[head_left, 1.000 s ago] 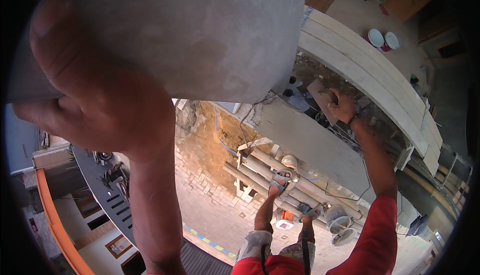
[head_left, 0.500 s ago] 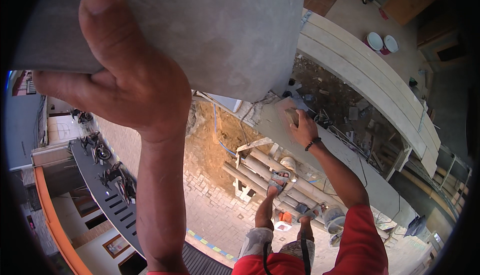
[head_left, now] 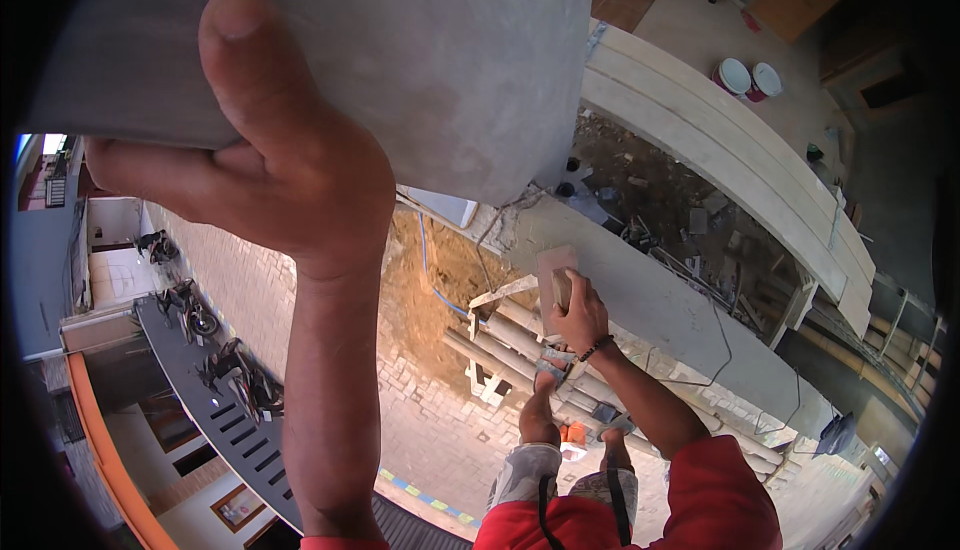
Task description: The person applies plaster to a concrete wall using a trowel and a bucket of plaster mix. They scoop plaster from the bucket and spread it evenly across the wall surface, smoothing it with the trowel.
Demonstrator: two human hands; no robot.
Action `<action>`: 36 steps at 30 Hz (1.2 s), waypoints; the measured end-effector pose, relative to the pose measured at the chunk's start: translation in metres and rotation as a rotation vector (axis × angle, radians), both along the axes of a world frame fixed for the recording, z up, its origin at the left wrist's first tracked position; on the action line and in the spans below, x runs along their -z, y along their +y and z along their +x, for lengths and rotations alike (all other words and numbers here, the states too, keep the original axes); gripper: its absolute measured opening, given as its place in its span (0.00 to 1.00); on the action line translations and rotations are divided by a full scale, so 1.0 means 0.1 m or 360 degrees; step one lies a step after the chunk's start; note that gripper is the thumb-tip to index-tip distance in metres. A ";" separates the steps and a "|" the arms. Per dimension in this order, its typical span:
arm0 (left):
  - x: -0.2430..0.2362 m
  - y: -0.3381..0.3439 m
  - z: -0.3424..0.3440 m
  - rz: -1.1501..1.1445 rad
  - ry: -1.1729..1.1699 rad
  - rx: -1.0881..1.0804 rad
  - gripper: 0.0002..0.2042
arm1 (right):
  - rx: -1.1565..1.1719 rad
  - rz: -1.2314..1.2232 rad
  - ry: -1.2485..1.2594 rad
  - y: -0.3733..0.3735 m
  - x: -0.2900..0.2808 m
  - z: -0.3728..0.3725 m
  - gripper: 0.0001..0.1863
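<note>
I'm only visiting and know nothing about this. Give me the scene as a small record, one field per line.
Left hand: at the edge of a smooth grey block, thumb over its face
Right hand: gripping a flat float by its handle
Float position: overlapping the grey ledge's edge in view; contact unclear
Right wrist: dark bracelet
Below: long poles, paving
Upper right: two buckets
Left side: parked motorbikes

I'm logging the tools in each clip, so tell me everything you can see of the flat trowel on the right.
The trowel has a thin, flat, roughly rectangular plate, dull pinkish brown, and a tan, wood-like handle on the side facing the camera. The right grip holds the handle, hiding part of it. The plate's long side runs roughly up the picture, overlapping the grey ledge's edge in view; whether they touch cannot be told. Its underside is hidden.
</note>
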State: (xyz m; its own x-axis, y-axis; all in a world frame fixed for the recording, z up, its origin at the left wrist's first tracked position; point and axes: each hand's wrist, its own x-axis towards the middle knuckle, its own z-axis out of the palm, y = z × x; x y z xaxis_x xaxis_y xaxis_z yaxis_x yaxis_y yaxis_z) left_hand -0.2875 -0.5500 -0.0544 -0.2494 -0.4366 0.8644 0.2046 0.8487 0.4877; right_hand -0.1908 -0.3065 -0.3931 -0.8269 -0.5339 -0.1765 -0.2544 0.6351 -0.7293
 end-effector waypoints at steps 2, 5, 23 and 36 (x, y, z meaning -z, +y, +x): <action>-0.05 0.03 0.00 0.0002 0.0036 -0.0033 0.28 | 0.0178 0.0011 0.0054 -0.08 0.02 -0.07 0.32; -0.07 0.04 -0.05 -0.0087 0.0141 -0.0028 0.32 | 0.0332 0.0118 -0.0007 -0.38 0.12 -0.18 0.32; -0.07 0.08 -0.16 0.0006 0.0316 0.0369 0.34 | 0.0980 0.0726 -0.0014 1.12 0.29 -0.26 0.31; -0.06 0.08 -0.10 -0.0120 0.0149 -0.0112 0.39 | 0.0813 -0.1285 -0.2309 1.13 0.24 0.77 0.19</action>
